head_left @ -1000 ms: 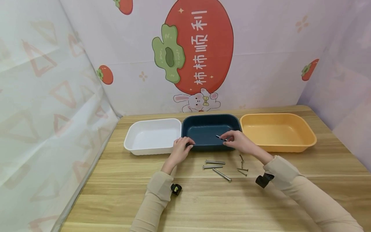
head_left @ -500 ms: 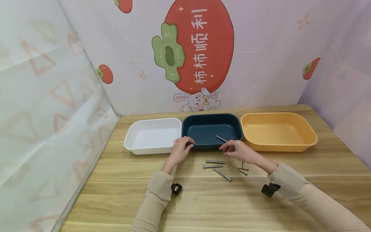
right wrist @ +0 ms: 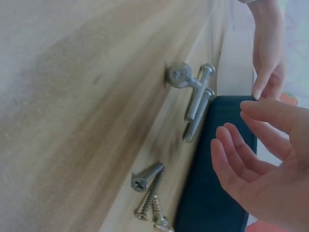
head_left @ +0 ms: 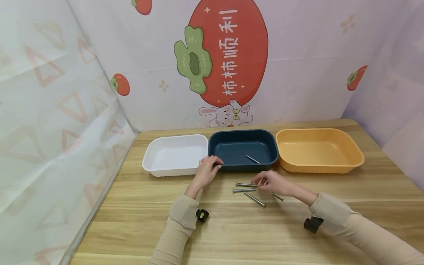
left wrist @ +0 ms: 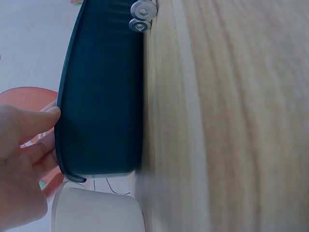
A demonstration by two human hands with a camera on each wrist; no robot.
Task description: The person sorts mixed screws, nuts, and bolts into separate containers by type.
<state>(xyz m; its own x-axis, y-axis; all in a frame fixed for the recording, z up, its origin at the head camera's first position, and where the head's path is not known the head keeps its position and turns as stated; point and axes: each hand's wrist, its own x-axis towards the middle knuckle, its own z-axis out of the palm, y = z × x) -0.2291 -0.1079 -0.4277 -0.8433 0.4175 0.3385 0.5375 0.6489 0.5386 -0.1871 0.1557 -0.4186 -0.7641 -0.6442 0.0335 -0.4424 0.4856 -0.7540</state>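
Observation:
My left hand (head_left: 206, 171) grips the near-left rim of the dark blue tray (left wrist: 101, 96), thumb outside and fingers inside. In that tray lies one long metal bolt (head_left: 253, 159). My right hand (head_left: 275, 183) hovers over the table in front of the tray, its fingers loosely bent and holding nothing in the right wrist view. Three long silver bolts (head_left: 254, 199) lie on the table just left of it. Short screws (right wrist: 157, 193) lie in a small cluster; in the head view the right hand hides most of them, leaving one short screw (head_left: 277, 197) visible.
A white tray (head_left: 175, 172) stands against the blue tray's left side, and a yellow tray (head_left: 319, 169) against its right. All three line the back of the wooden table (head_left: 238, 235), before a printed cloth backdrop (head_left: 149, 106).
My right hand has let go of a bolt, which now lies in the dark blue tray. It has then come back towards me, over the table. The left hand has stayed on the rim.

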